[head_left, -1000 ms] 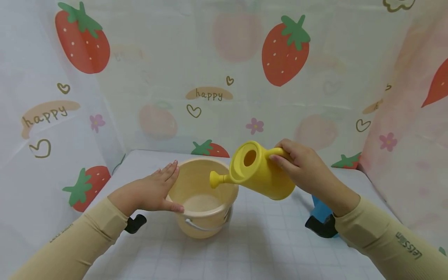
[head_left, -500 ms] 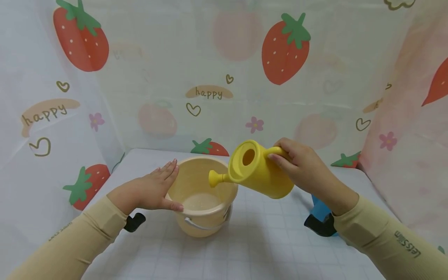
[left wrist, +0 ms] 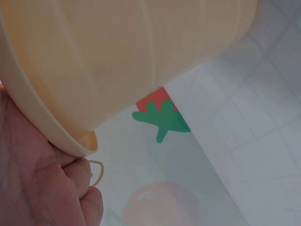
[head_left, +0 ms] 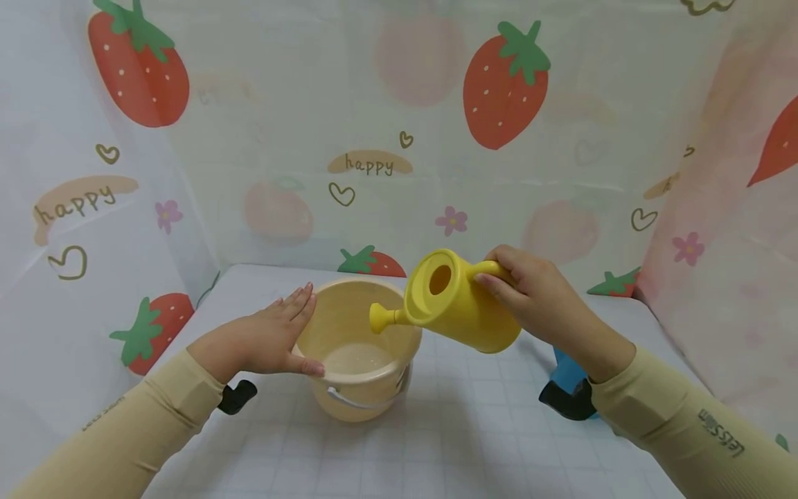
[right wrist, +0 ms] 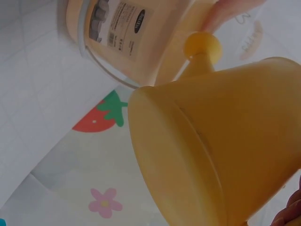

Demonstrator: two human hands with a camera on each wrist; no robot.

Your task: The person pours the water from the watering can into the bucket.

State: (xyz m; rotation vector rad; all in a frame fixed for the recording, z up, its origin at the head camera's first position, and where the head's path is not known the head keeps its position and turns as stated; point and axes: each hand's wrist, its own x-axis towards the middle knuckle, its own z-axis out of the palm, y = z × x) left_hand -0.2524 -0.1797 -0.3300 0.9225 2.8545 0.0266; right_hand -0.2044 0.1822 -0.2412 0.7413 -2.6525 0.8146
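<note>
The person's right hand [head_left: 536,291] holds one yellow watering can [head_left: 467,315] by its handle, with the fingers curled round it. The can hangs off the table [head_left: 474,430], to the right of one cream bucket [head_left: 374,378] and partly in front of its right rim. Its long axis tilts: the base faces down and to the right, while the top, with its round hole [head_left: 440,279], leans left toward the bucket. The spout points left, and its flared head [head_left: 378,318] sits over the bucket's mouth, apart from the far and left walls.

The bucket stands upright, its mouth up, with one pale handle [head_left: 358,403] hanging down the front. The left hand [head_left: 268,339] lies against its left rim, fingers straight and the thumb spread away along the front edge. In the right wrist view a label [right wrist: 124,28] shows on the bucket's side.

Gridded tabletop runs in front of the bucket and on its right, as far as one blue object [head_left: 567,371], partly hidden by the right sleeve [head_left: 654,402]. Two black pieces show, one by each sleeve. Behind, the table's far edge meets a strawberry-print cloth [head_left: 280,125], with more cloth on both sides.
</note>
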